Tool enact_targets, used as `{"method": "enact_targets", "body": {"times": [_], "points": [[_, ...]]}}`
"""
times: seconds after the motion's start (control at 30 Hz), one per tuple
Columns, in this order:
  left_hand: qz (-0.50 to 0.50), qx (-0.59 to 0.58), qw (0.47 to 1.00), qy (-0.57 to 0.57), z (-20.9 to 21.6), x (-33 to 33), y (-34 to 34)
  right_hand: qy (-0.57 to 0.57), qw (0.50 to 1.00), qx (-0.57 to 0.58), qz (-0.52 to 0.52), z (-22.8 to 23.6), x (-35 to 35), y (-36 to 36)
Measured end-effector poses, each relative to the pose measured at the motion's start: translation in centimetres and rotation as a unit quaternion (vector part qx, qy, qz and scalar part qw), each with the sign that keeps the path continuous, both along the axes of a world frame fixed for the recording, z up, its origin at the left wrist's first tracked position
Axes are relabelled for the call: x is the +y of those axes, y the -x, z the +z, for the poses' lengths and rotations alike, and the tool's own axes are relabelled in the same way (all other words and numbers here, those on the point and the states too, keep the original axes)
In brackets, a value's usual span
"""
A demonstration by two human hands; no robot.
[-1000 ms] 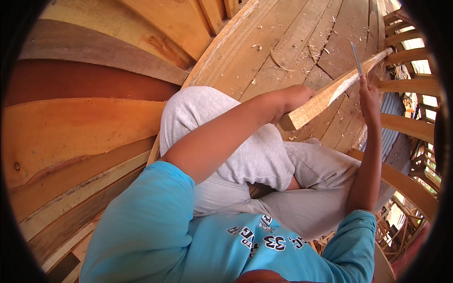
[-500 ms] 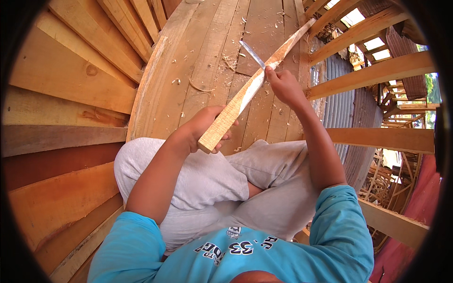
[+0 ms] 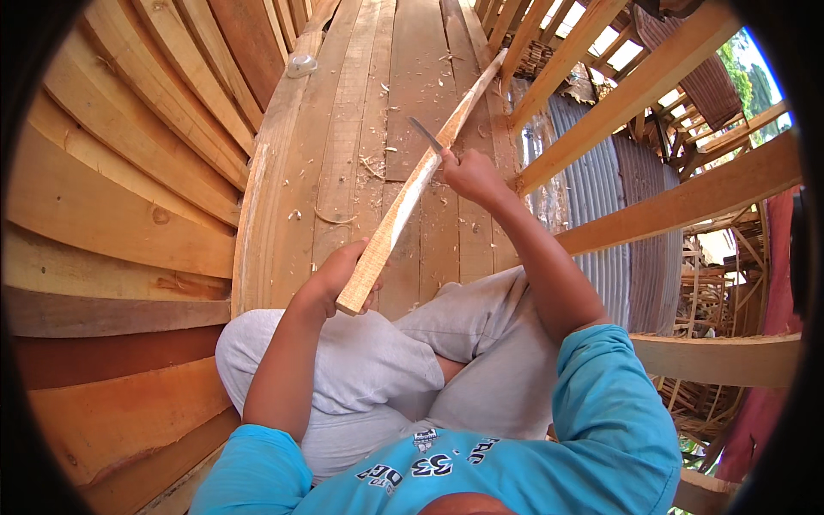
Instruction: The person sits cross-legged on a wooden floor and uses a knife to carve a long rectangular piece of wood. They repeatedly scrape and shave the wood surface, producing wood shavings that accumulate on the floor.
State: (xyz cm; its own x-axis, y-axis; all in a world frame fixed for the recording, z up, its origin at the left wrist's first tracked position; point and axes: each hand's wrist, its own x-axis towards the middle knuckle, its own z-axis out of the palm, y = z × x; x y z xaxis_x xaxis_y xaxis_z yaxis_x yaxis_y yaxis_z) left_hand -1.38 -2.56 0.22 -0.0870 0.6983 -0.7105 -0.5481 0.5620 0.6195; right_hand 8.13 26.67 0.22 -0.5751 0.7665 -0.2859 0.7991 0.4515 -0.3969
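Note:
A long squared piece of wood slants from near my lap up to the far right, its middle shaved pale. My left hand is closed around its near end from the left and beneath; some fingers are hidden under the wood. In my right hand is a knife, its thin blade lying across the wood and pointing to the upper left. The handle is hidden inside my closed fingers. The far end of the wood rests by the slatted railing.
Wood shavings are scattered over the plank floor. A small clear container stands at the far left. Overlapping boards form a wall on my left. Railing slats and corrugated metal sheets lie to the right.
The view has shifted, bringing the clear container fully into sight. Both hands keep their grip on the wood and the knife, and the blade still lies across the wood at a similar spot.

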Motion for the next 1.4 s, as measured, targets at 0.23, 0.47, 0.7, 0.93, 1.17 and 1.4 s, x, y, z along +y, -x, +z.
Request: {"method": "enact_targets", "body": {"times": [0.23, 0.47, 0.7, 0.93, 1.17, 1.4], "points": [[0.020, 0.100, 0.995, 0.010, -0.9, 1.0, -1.2, -0.007, 0.999, 0.030, 0.008, 0.6, -1.0, -1.0], [0.022, 0.134, 0.991, -0.011, -3.4, 0.5, -0.6, -0.018, 0.996, 0.085, 0.037, -1.2, -1.3, -1.5], [0.009, 0.178, 0.984, -0.006, -4.2, 0.0, -0.2, -0.037, 0.993, 0.105, 0.042, -3.2, 0.1, -0.3], [-0.012, 0.165, 0.986, 0.021, -2.9, 0.0, -0.6, 0.016, 0.997, 0.066, 0.033, -2.9, 0.3, -0.4], [-0.025, 0.186, 0.982, 0.017, -3.3, 1.3, -0.6, 0.029, 0.994, 0.098, 0.034, -3.5, 0.5, -0.7], [0.020, 0.147, 0.989, -0.025, -3.8, 1.4, 0.0, 0.009, 0.994, 0.111, 0.017, -2.5, -0.7, -0.4]]}}
